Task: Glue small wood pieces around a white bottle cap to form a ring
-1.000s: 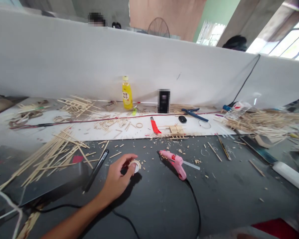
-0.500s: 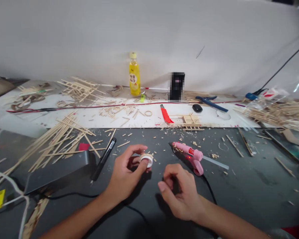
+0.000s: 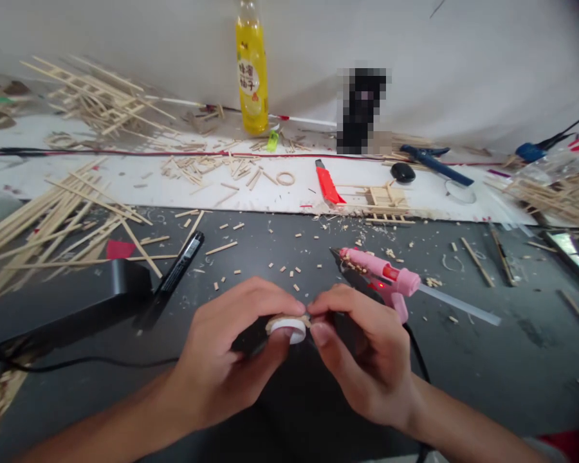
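A small white ring-shaped piece (image 3: 296,334) with a tan wooden layer along its edge is pinched in my left hand (image 3: 236,350), the thumb inside it. My right hand (image 3: 367,354) is at the piece's right edge, thumb and index finger close together; whether something small sits between them is hidden. Beyond the right hand lies a pink glue gun (image 3: 374,267) with a red light on and a clear glue stick in its back. Several short wooden bits (image 3: 284,269) are scattered on the dark table just beyond both hands.
Wooden sticks (image 3: 72,212) and a black marker (image 3: 183,260) lie left, near a dark box (image 3: 77,302). Behind are a yellow bottle (image 3: 252,77), a red cutter (image 3: 328,183), a small wooden frame (image 3: 383,198) and blue pliers (image 3: 439,164). The gun's black cable (image 3: 417,360) runs beside my right arm.
My right hand has moved left and up to the edge of the ring piece. The view has moved closer and tilted down, so the objects behind appear larger and higher.
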`<state>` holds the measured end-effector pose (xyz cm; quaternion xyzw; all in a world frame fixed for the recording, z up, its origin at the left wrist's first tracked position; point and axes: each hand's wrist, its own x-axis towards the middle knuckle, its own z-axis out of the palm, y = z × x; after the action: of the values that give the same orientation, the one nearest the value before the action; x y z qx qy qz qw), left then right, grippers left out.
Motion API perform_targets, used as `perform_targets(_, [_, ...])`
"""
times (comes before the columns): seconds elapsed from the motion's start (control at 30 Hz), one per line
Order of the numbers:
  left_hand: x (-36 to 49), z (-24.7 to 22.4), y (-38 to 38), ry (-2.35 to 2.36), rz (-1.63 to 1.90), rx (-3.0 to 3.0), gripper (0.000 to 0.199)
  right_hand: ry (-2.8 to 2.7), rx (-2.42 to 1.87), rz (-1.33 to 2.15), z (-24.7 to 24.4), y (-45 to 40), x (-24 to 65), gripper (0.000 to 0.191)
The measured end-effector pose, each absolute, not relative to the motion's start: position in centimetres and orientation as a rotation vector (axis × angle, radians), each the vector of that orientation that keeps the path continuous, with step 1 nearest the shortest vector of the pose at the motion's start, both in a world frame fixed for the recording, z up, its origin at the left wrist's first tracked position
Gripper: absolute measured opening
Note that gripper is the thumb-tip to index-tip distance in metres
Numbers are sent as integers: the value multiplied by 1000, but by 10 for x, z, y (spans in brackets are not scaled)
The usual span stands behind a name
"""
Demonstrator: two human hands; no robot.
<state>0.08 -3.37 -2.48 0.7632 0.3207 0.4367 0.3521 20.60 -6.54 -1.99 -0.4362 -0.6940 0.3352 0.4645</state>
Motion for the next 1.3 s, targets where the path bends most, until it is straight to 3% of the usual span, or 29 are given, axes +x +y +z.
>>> perform_targets(0.7, [-9,-20,-17,638,766,2047,19,-1830,-1108,897,-8,-56,206,12])
perform_targets(0.9, [-10,-20,-19,576,779,1962,28,-1660,-1113,1052,-11,-58,201,15])
perform_targets(1.3, [-8,-18,-19,553,804,1929,26,-1552,-1111,1183,-15,-62,199,16])
